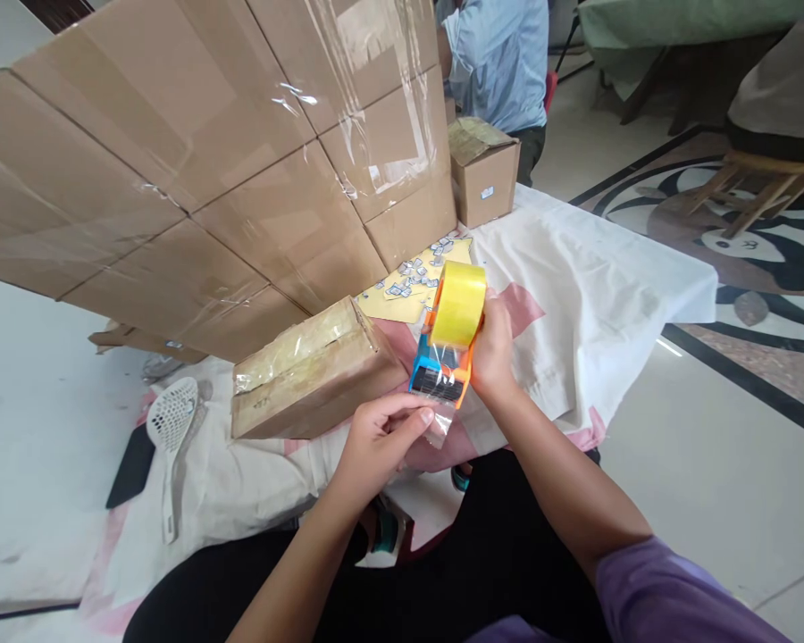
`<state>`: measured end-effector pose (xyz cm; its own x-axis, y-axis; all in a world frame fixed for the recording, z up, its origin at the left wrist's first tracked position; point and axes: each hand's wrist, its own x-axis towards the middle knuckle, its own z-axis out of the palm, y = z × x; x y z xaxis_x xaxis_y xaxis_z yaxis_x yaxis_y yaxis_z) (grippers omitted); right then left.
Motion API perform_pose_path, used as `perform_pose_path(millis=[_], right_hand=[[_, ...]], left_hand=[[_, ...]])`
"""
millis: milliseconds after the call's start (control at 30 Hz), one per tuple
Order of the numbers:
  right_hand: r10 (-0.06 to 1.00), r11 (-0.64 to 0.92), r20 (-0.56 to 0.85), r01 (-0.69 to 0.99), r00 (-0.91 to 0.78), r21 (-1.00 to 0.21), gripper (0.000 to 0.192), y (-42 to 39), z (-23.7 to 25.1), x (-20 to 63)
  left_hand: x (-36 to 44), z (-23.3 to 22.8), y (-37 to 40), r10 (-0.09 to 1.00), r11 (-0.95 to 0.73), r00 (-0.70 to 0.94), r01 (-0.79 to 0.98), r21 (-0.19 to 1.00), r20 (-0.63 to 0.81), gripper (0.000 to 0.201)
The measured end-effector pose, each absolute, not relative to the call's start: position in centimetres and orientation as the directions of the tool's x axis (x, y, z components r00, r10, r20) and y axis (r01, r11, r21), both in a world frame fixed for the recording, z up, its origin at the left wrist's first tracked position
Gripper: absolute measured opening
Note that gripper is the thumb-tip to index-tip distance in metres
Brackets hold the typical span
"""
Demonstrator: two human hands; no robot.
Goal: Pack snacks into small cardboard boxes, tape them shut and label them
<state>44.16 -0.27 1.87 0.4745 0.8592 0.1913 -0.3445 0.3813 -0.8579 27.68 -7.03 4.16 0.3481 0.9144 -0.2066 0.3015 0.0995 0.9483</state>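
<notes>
My right hand (494, 353) is closed around an orange and blue tape dispenser (467, 364), which carries a large yellow roll of packing tape (460, 304). The dispenser is held above the front of the cloth-covered table. A short loose end of clear tape (441, 425) hangs below its black roller. My left hand (387, 439) pinches this tape end between thumb and forefinger. Just to the left lies a taped cardboard box (322, 379), its top strip yellowed and worn.
Stacked cardboard boxes (255, 170) form a tall wall behind. Small printed labels (412, 279) lie on a yellow sheet (402, 308). A white slotted spoon (172, 420) and a dark flat object (131, 469) rest at left. A smaller box (488, 183) stands near a person in a blue shirt (499, 67).
</notes>
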Motion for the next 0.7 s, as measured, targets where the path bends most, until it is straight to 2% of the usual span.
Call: perform_pose_path(millis=[100,233,367,700], right_hand=[[0.894,0.405,0.295,-0.325,0.338,-0.855,0.057,0.2,0.4,44.3],[0.875,0.471,0.419,-0.228,0.243,-0.852,0.064,0.1,-0.5,44.3],[0.833,0.529,0.454,-0.217,0.315,-0.82,0.063,-0.6,-0.2,43.7],[0.8,0.523,0.396,-0.201,0.452,-0.828,0.058,-1.7,0.4,43.0]], left_hand=[[27.4,4.2,-7.0,0.939,0.095,0.299,0.248,0.964,-0.17,0.024],[26.9,4.7,-7.4,0.948,0.128,0.273,0.138,0.982,-0.162,0.023],[26.7,5.5,-7.8,0.941,0.118,0.298,0.159,0.98,-0.161,0.022],[26.5,6.2,-7.6,0.923,0.113,0.354,0.126,0.986,-0.151,0.02]])
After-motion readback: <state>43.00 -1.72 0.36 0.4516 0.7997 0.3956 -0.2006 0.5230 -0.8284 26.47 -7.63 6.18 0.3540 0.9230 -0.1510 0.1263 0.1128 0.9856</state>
